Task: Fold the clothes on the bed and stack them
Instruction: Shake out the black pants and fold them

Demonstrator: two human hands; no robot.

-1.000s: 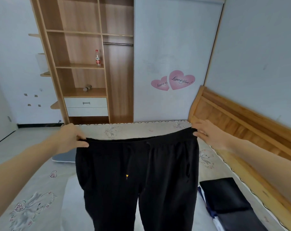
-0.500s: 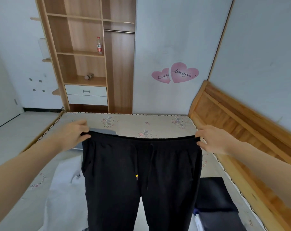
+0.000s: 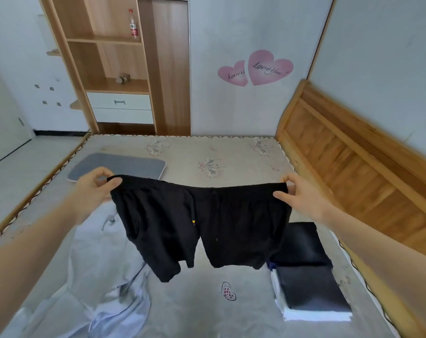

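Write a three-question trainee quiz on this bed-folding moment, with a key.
1. True or false: both hands pinch the waistband of the black trousers.
2. Which lies beside the right forearm: A) the unfolded pale garment, B) the folded stack?
3. Fill in: the grey mat lies on the ___.

Key: 1 true, left hand and right hand at opposite ends. 2 B. 3 mattress.

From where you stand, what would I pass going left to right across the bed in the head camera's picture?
Light blue garment → left hand → black trousers held up by the waistband → right hand → stack of folded clothes → wooden headboard.
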